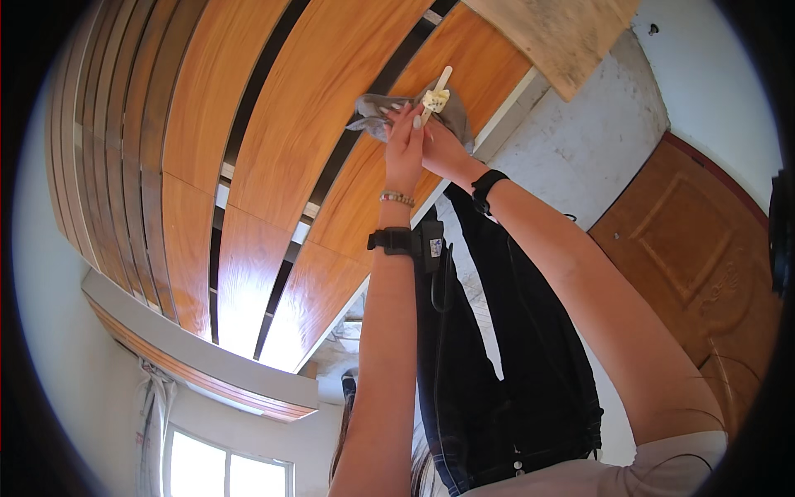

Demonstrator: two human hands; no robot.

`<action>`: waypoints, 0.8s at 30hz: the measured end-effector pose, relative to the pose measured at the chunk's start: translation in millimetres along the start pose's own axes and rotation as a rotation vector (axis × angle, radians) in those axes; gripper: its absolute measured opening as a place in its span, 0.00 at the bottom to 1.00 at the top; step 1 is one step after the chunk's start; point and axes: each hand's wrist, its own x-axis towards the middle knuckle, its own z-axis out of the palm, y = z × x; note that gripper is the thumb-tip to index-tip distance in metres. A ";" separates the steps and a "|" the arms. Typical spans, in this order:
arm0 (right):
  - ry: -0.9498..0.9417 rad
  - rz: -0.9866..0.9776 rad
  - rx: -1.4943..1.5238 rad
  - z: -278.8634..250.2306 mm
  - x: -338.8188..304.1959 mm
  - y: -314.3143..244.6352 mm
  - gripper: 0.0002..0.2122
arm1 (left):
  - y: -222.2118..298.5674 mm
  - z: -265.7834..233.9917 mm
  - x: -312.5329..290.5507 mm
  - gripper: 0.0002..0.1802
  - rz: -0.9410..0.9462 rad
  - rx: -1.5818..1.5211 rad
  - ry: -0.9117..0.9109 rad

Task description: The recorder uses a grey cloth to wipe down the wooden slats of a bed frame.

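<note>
My left hand (403, 149) reaches up the middle, thumb and fingers closed at the lower end of a flat wooden stick (445, 78). A pale, dark-specked lump (435, 101) sits around the stick's middle; what it is made of I cannot make out. Close beside and partly beneath the left hand, my right hand (445, 151) is closed over a crumpled grey cloth (373, 114); overlap hides some of its fingers. The cloth lies on orange-brown wooden slats (331, 99). Both wrists wear black bands, and the left one also a beaded bracelet (397, 198).
Dark gaps separate the slats, and a pale edge (505, 114) runs along their near side. A worn wooden board (563, 37) juts in at the upper right. On the right lies a brown panelled door (687, 240). A window (228, 468) shows at the lower left.
</note>
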 end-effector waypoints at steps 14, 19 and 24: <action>-0.019 -0.094 -0.037 13.0 0.1 7.9 0.19 | -5.3 5.6 0.4 0.16 0.038 0.213 0.065; 0.003 -0.128 -0.115 7.2 -1.3 6.0 0.18 | -7.7 4.9 -0.3 0.16 0.027 0.189 0.019; 0.026 -0.103 -0.162 10.4 -1.1 5.7 0.18 | -18.1 -1.6 2.5 0.16 0.006 0.093 0.004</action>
